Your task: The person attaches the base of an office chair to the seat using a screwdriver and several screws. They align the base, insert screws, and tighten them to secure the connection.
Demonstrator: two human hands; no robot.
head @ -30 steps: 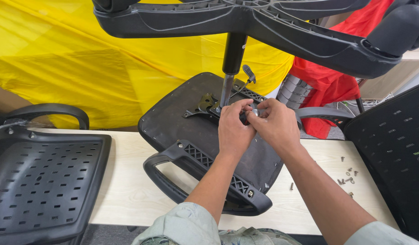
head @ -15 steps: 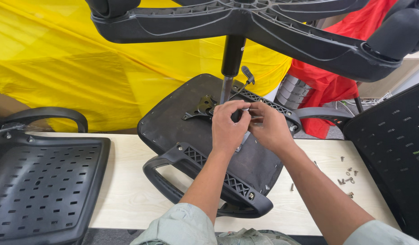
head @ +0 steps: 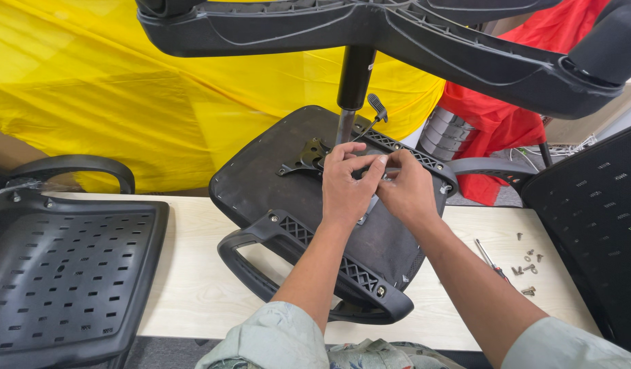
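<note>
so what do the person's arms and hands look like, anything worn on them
Both hands are bare: no gloves, rings or watch show on the left hand or the right hand. The forearms are uncovered too. Pale grey-green sleeves are pushed or rolled up to about the elbows, one on each arm, with soft folds in the cloth. No markings show on them.

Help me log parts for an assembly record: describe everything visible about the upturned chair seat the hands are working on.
The chair seat lies upside down and tilted on the pale table, its dark fabric-covered underside showing. A black plastic armrest with a ribbed bracket is fixed along its near edge. A black metal mechanism plate sits at its centre, with a gas column rising from it. The left hand and right hand rest on that mechanism.
</note>
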